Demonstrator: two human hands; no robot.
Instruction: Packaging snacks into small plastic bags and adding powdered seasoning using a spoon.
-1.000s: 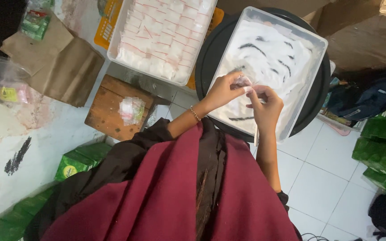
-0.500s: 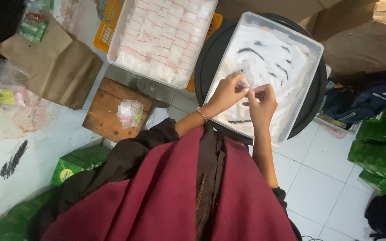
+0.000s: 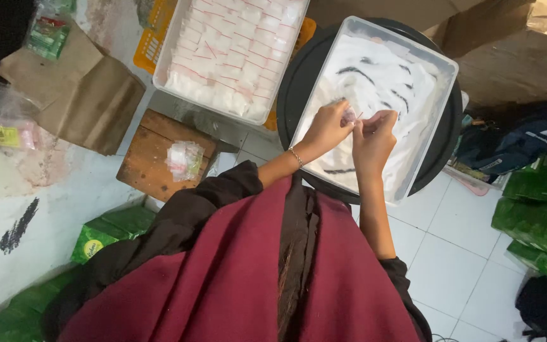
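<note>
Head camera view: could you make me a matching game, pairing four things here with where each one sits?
Things:
1. small clear pouch
2. tray of white powder
3. tray of filled packets
4. pile of empty pouches

Places:
A. on the wooden board
B. on the round black tub
C. on the orange crate
D. between the left hand and right hand

Pairs: 1-D, 2-B, 3-C, 4-A

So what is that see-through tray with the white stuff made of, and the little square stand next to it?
The tray looks like clear plastic: its rim is glossy and see-through. The white stuff seems a fine powder, since dark finger-like streaks are drawn through it. The square stand looks like bare brown wood, matte and scuffed.
</note>
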